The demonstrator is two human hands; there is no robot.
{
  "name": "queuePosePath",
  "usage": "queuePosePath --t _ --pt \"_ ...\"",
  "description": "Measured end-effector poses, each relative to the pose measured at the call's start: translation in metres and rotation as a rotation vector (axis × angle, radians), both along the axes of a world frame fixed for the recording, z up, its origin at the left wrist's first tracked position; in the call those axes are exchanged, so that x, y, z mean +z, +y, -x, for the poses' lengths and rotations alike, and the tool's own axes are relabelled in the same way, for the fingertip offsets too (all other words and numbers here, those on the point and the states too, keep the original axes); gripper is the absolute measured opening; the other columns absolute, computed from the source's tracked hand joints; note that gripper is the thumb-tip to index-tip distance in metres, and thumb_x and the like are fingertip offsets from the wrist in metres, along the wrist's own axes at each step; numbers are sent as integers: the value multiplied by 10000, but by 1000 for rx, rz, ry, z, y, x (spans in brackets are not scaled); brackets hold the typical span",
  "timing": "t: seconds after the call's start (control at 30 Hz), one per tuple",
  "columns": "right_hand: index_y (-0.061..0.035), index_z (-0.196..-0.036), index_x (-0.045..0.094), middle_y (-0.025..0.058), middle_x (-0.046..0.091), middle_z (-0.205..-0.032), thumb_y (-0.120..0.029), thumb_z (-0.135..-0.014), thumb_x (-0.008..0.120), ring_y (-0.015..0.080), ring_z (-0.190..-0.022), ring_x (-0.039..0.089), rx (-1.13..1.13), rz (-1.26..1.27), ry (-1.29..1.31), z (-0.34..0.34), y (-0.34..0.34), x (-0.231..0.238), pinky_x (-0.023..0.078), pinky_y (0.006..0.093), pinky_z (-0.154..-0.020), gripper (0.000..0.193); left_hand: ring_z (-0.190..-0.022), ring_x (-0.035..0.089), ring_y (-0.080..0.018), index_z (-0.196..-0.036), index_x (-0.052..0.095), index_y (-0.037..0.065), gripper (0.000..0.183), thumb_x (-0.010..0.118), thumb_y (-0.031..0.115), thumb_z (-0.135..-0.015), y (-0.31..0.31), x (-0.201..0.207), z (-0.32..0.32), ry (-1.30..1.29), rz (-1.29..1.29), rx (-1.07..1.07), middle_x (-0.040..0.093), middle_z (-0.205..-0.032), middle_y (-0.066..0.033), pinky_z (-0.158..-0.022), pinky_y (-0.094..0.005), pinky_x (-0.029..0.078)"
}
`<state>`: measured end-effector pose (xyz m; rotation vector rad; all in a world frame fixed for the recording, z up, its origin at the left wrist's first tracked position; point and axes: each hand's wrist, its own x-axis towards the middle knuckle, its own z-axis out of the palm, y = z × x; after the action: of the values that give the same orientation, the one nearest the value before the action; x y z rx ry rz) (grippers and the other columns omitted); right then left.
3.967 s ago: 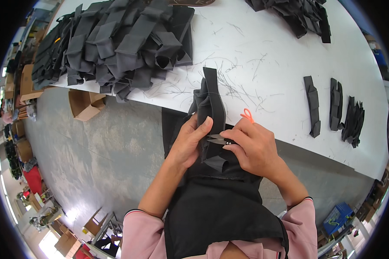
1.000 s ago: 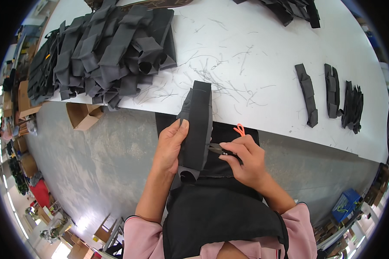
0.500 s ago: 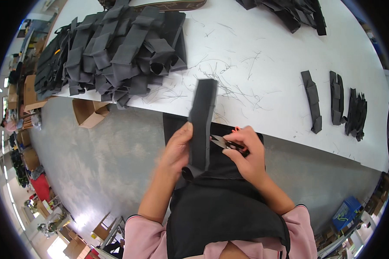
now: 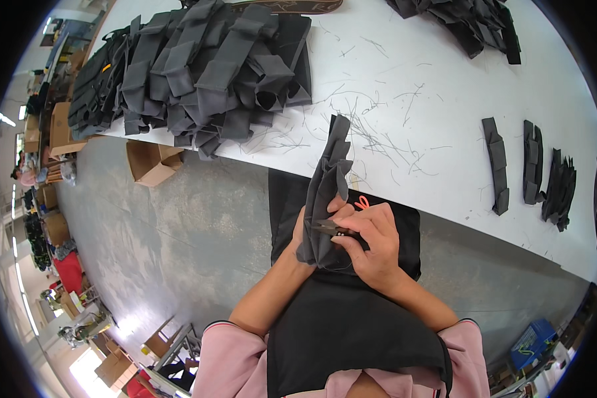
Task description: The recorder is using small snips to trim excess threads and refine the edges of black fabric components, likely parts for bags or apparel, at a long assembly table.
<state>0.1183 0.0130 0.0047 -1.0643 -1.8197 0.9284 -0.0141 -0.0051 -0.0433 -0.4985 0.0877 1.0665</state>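
A folded dark-grey fabric strip (image 4: pixel 328 174) with flap-like pieces is gripped in my left hand (image 4: pixel 296 240), whose fingers show partly behind it. The strip stands tilted in front of my black apron (image 4: pixel 351 318), its far end over the table edge. My right hand (image 4: pixel 377 244) is closed around small black thread snips (image 4: pixel 326 227) with an orange loop (image 4: pixel 362 202). Their blades lie against the strip's folds, close to my left fingertips; whether they grip a thread is too small to tell.
On the white table (image 4: pixel 404 73) lies a big heap of similar strips (image 4: pixel 205 73) at left, another pile (image 4: pixel 467 23) at the far right. Separate strips (image 4: pixel 496 166) lie at right. Loose thread ends (image 4: pixel 371 139) litter the tabletop. A cardboard box (image 4: pixel 154 162) sits on the floor.
The strip has been turned from its smooth face to its folded, flapped side. The snips have moved from beside its edge onto the folds. My view has shifted slightly left.
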Motion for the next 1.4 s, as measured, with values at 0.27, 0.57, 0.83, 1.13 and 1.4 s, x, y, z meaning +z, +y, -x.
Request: queuePosePath --t 0.27,0.57,0.83,1.13,1.4 --pt "-49 -896 651 45 603 -837 48 -579 744 225 -782 506 22 -85 -1 0 3 -4 418 313 -705 345 -869 481 -186 -742 450 59 248 445 243 -908 6 2 -14 88 188 30 472 -851 -97 -802 -248 406" --pt "-34 -899 654 57 602 -851 52 -584 743 237 -831 522 61 -7 142 6 4 -9 427 342 -790 339 -1056 427 -210 -791 485 72 204 485 248 -893 8 2 -21 186 -143 131 488 -959 -85 -997 -310 323" --pt "-34 -878 660 58 600 -846 42 -588 748 230 -803 519 21 -31 85 10 -3 -6 434 326 -743 312 -1089 407 -205 -721 445 99 271 432 287 -916 3 -18 -22 393 -202 74 487 -971 -86 -1000 -292 303" --pt "-25 -850 653 67 568 -844 78 -624 714 204 -796 522 54 107 200 5 4 0 430 296 -733 256 -1075 445 -200 -776 488 72 225 427 235 -919 6 -2 -24 282 -47 49 500 -1002 -83 -971 -276 353" --pt "-7 -1002 508 -3 493 -788 0 -764 700 38 -683 453 106 679 330 3 8 6 372 178 -611 306 -657 581 -115 -913 596 10 558 314 488 -977 12 36 -12 1377 137 -121 628 -805 -66 -598 -239 472"
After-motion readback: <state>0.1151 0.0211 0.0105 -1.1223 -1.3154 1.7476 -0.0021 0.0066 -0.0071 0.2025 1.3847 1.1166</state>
